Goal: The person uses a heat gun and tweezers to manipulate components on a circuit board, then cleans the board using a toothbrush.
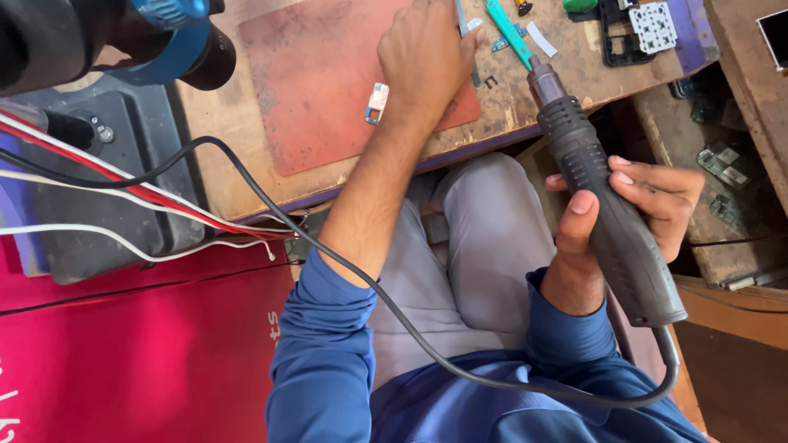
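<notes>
My right hand (628, 209) grips the dark grey handle of a hot air gun (603, 189). Its metal nozzle (543, 82) points at the wooden bench (525, 98), just right of my left hand (423, 51). My left hand rests knuckles-up on the edge of a red work mat (320, 82), fingers closed on thin metal tweezers (470, 26) whose tips poke out beside it. What the tips touch is hidden. A small silver frame part (377, 102) lies on the mat by my left wrist. The gun's black cable (345, 267) loops from its base across my lap.
A teal-handled tool (507, 31), a black phone frame (621, 37) and a white perforated piece (653, 25) lie at the bench's far right. Red and white wires (123, 184) cross a black box (123, 164) on the left. An open drawer (722, 172) holds small parts.
</notes>
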